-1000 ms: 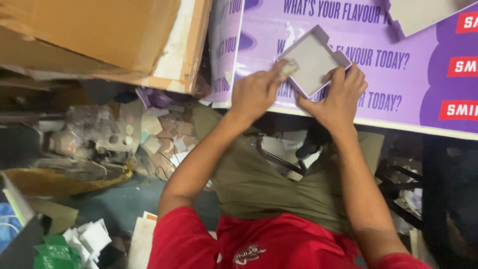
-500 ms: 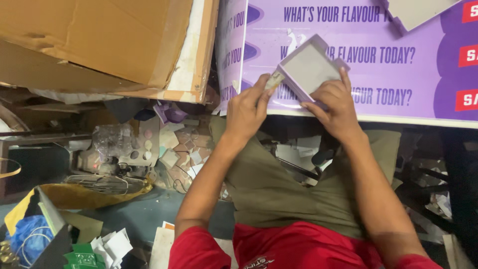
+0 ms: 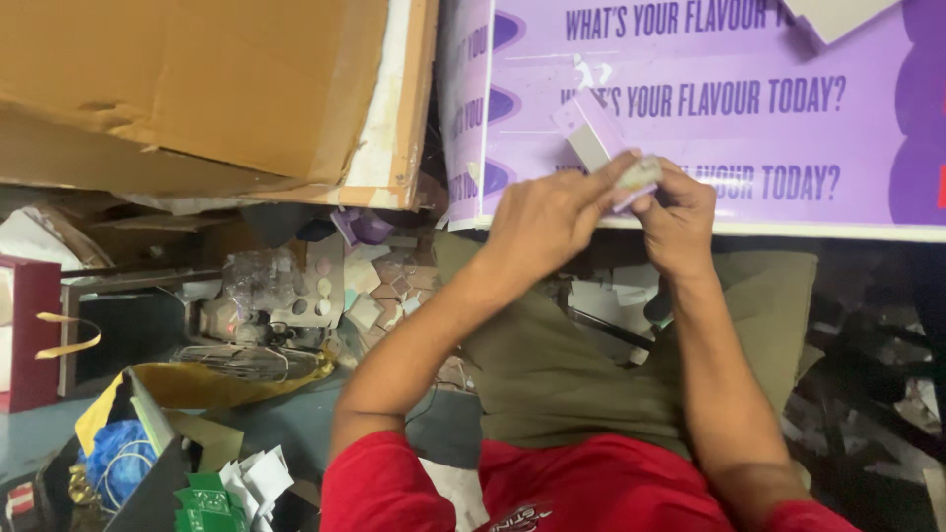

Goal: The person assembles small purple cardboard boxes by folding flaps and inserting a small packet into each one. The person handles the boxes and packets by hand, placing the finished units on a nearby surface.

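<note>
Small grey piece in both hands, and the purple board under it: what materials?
Small grey piece: likely thin card or paperboard, matte; flat with crisp straight edges, pinched by left hand and right hand. Purple board: looks like printed sheet, smooth, slight sheen; core unclear.

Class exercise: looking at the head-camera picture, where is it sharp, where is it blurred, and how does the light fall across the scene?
Head view: the small pale card between the left hand and right hand is smeared by motion blur; the purple printed board is bright and fairly crisp; the brown cardboard is evenly lit; the clutter lower right falls into deep shadow.
</note>
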